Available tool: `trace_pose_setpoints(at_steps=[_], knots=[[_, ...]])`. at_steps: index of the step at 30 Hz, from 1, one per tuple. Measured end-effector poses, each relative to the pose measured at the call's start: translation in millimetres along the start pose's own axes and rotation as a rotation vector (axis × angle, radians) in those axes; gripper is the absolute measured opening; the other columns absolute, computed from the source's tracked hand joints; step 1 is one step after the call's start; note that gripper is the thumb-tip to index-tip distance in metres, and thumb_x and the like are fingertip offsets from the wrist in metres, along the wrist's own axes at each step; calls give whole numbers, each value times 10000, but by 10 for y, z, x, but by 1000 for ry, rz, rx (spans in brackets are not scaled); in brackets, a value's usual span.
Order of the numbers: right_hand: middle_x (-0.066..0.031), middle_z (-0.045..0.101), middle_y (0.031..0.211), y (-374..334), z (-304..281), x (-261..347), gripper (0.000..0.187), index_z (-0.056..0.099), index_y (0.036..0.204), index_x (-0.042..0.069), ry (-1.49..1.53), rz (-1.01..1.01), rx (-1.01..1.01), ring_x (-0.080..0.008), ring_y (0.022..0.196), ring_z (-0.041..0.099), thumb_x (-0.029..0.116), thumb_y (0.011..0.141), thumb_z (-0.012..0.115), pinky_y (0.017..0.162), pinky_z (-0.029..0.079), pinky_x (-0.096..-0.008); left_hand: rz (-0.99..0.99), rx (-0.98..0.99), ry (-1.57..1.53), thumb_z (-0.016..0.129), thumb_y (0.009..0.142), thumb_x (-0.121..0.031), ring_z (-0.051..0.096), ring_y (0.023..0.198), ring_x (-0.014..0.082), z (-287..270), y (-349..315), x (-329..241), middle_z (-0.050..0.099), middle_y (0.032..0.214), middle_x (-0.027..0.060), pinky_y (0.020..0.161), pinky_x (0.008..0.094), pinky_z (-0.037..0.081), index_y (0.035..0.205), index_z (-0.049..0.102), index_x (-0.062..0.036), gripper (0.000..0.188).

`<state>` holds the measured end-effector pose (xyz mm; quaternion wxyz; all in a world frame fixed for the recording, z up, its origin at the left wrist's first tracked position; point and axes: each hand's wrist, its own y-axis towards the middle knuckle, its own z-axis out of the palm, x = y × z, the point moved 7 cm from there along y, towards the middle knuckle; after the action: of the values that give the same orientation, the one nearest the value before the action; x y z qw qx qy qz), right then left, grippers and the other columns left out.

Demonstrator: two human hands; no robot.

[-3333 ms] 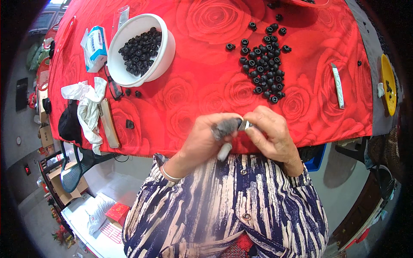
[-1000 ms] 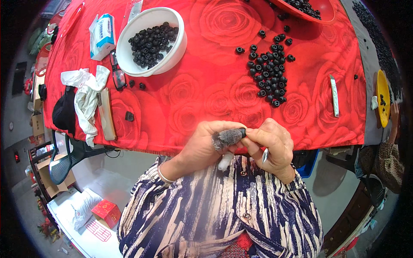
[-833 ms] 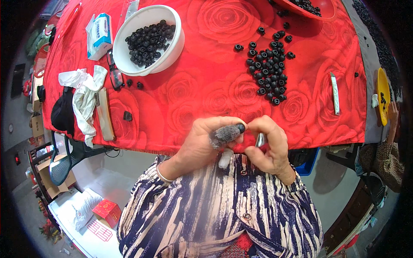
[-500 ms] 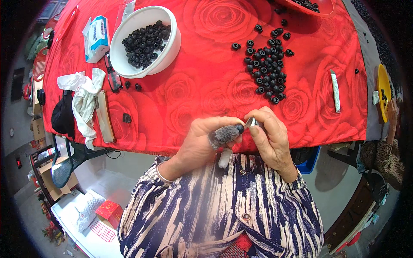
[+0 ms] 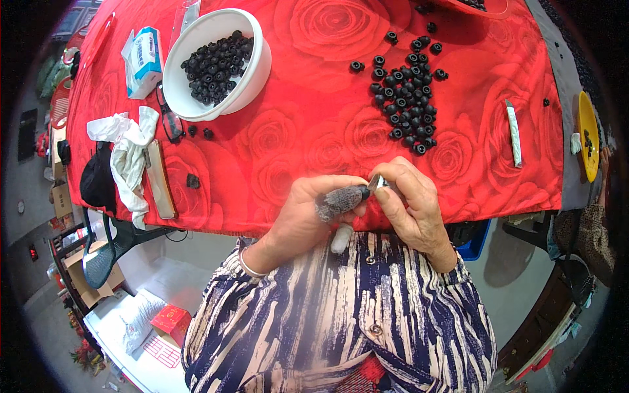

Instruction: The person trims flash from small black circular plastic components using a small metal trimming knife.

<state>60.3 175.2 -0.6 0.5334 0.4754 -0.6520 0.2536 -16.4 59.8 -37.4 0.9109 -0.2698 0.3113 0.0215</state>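
**Metal tool (image 5: 378, 182) back beside the black piece (image 5: 365, 192)**

A moment ago I saw the tool lower inside the right hand (image 5: 417, 208); now thumb and fingers pinch it. The left hand (image 5: 300, 208) grips the black piece over the tablecloth's (image 5: 295, 85) near edge. The grey fuzzy form (image 5: 339, 204) adjoining it slants lower left to upper right, dark end rightward.

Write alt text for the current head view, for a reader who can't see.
A left hand pinches a small black piece while the right hand holds a shiny metal tool close to it. Beyond, on a red tablecloth, are loose black pieces and a white bowl holding more.
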Motion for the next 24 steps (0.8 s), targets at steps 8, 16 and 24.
trace_pose_setpoints(at_steps=[8, 16, 24], knots=[[-124, 510, 742, 9, 10, -43, 147, 573, 948, -7, 13, -18, 24, -280, 663, 527, 53, 816, 594, 594, 422, -353, 13, 67, -52, 561, 897, -69, 567, 723, 90, 32, 11, -21, 627, 889, 68, 614, 194, 466, 1105, 608, 12, 228], [-118, 504, 725, 44, -9, -64, 164, 578, 942, -9, 14, -63, 34, -275, 645, 515, 37, 787, 609, 579, 410, -353, 1, -9, -4, 544, 905, -68, 559, 697, 95, -19, 46, 22, 608, 857, 59, 542, 202, 466, 1090, 616, -8, 207], [-117, 529, 735, 23, -1, 71, 198, 589, 926, -6, -16, -142, 102, -275, 649, 535, 27, 739, 644, 575, 432, -361, -41, -81, -10, 557, 914, -125, 568, 696, 80, -81, 36, -1, 616, 837, 43, 525, 202, 463, 1053, 626, 7, 203]])
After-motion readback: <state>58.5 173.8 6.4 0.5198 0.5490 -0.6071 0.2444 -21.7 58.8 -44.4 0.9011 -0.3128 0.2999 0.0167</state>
